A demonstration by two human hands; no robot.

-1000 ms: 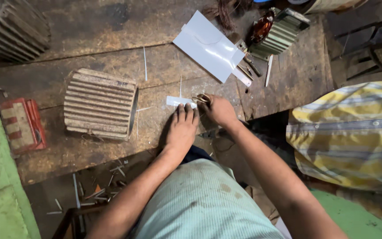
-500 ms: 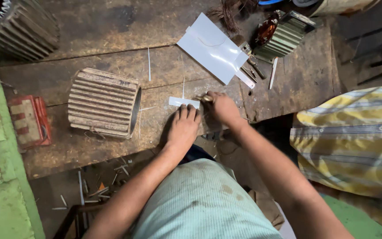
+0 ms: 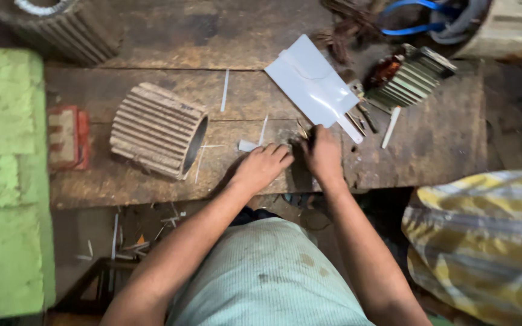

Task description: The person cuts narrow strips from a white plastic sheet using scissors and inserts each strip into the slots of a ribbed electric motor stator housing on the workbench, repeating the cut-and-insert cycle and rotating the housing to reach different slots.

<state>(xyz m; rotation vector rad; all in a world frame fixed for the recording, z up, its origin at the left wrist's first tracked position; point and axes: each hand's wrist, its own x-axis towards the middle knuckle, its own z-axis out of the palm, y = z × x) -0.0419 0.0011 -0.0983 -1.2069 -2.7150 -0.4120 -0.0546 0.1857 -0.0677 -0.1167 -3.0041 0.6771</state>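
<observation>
My left hand (image 3: 263, 166) lies flat, fingers together, on a small white strip of sheet (image 3: 248, 145) on the worn wooden bench (image 3: 152, 181). Right beside it, my right hand (image 3: 323, 152) is closed around a small dark tool with a brass-coloured tip (image 3: 302, 131) that pokes out above the thumb. The two hands almost touch. What lies under the palms is hidden.
A ribbed grey motor housing (image 3: 158, 130) lies on its side to the left. A white sheet (image 3: 311, 84), a finned stator with copper winding (image 3: 409, 73) and thin white strips (image 3: 225, 90) lie beyond the hands. A person in yellow-checked cloth (image 3: 484, 241) is at the right.
The view has shifted, so everything sits further right and lower. My hands have stayed together on the white strip, with the right hand's grip on the tool unchanged.
</observation>
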